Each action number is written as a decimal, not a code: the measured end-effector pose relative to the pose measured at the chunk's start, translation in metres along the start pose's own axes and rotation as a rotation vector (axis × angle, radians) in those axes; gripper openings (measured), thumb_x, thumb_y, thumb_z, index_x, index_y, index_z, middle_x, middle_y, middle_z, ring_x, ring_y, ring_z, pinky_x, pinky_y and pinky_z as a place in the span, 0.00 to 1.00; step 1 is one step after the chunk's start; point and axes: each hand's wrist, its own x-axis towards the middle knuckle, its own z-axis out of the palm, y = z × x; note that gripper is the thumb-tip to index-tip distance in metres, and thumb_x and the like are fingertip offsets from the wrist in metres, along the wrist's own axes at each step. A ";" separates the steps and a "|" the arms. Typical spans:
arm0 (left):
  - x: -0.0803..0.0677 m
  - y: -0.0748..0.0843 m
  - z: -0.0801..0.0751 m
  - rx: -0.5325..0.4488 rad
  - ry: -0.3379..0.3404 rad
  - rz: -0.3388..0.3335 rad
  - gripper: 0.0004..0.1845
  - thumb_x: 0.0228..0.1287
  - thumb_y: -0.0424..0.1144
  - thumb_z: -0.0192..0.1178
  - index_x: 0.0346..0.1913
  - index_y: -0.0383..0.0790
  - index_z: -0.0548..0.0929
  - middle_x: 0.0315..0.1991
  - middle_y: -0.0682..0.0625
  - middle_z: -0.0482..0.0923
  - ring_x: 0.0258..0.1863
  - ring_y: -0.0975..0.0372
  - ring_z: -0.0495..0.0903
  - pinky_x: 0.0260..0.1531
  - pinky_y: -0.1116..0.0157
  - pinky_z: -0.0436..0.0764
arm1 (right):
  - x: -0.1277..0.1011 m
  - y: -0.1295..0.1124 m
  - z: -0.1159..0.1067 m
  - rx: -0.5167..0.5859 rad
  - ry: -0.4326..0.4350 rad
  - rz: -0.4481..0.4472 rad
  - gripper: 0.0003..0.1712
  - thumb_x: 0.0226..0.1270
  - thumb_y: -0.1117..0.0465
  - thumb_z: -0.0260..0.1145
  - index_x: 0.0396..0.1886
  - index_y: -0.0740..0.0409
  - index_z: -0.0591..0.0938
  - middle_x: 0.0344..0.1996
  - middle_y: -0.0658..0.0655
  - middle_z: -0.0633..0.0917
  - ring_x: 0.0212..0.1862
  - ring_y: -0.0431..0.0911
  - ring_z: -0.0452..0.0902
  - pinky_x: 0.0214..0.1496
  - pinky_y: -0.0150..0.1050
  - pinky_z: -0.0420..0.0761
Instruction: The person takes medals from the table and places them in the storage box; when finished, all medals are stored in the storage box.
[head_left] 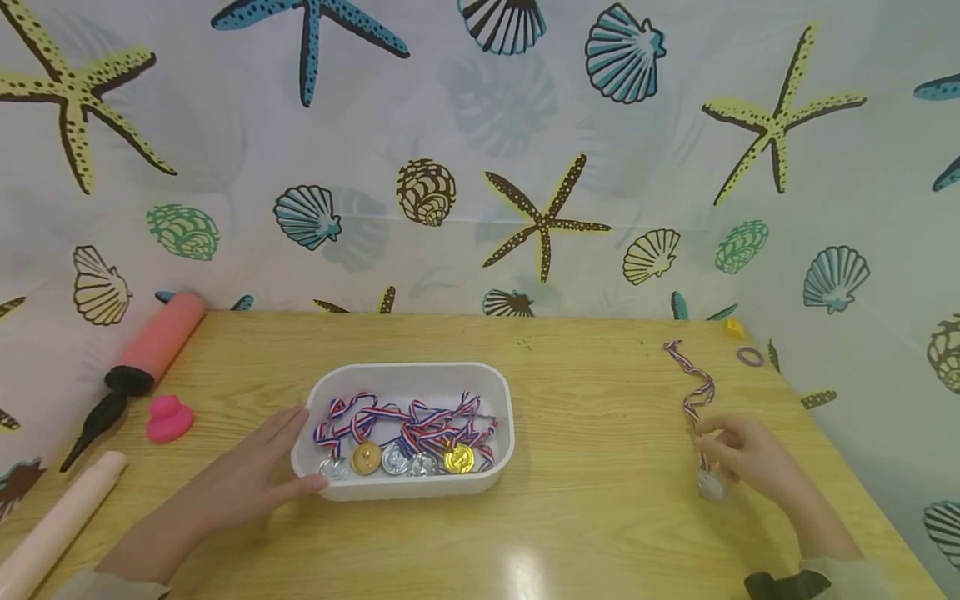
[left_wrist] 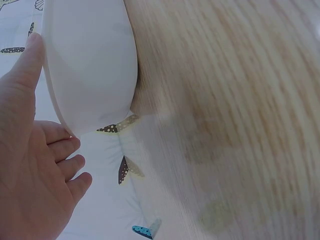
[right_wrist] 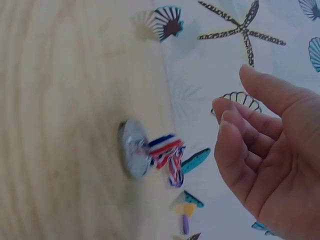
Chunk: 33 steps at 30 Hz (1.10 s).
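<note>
Inside tub (head_left: 504,392): 5 medals (head_left: 396,458); 1 medal (head_left: 709,486) by R hand (head_left: 742,457), fingers apart.

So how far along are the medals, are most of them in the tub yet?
Mostly: five medals already lie in the white tub, which the left hand steadies by its rim. One silver medal with its ribbon lies on the table by the right hand, fingers loose, not gripping it. That one looks left.

light: bright, even, from overhead
glare: pale patch on the table (head_left: 525,575) between the hands
blur: both wrist views soft
edges: head view bowed
</note>
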 end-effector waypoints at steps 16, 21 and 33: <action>0.001 -0.001 0.001 0.000 -0.007 -0.002 0.50 0.56 0.64 0.55 0.69 0.30 0.54 0.68 0.32 0.49 0.65 0.38 0.49 0.57 0.39 0.55 | -0.020 0.035 0.009 -0.232 -0.045 0.243 0.28 0.54 0.50 0.69 0.44 0.66 0.74 0.25 0.54 0.77 0.27 0.46 0.71 0.27 0.39 0.74; 0.001 -0.001 0.001 0.002 0.002 0.009 0.49 0.56 0.63 0.56 0.69 0.30 0.54 0.68 0.32 0.50 0.65 0.38 0.49 0.57 0.39 0.55 | -0.017 0.035 0.008 -0.275 -0.066 0.238 0.26 0.54 0.50 0.70 0.42 0.66 0.74 0.27 0.54 0.77 0.29 0.46 0.71 0.29 0.39 0.74; 0.000 -0.002 0.001 -0.007 0.006 0.009 0.49 0.56 0.63 0.56 0.69 0.30 0.54 0.68 0.32 0.50 0.65 0.38 0.49 0.57 0.39 0.56 | -0.014 0.036 0.009 -0.288 -0.065 0.201 0.20 0.54 0.53 0.70 0.32 0.65 0.74 0.24 0.53 0.74 0.28 0.45 0.69 0.30 0.39 0.72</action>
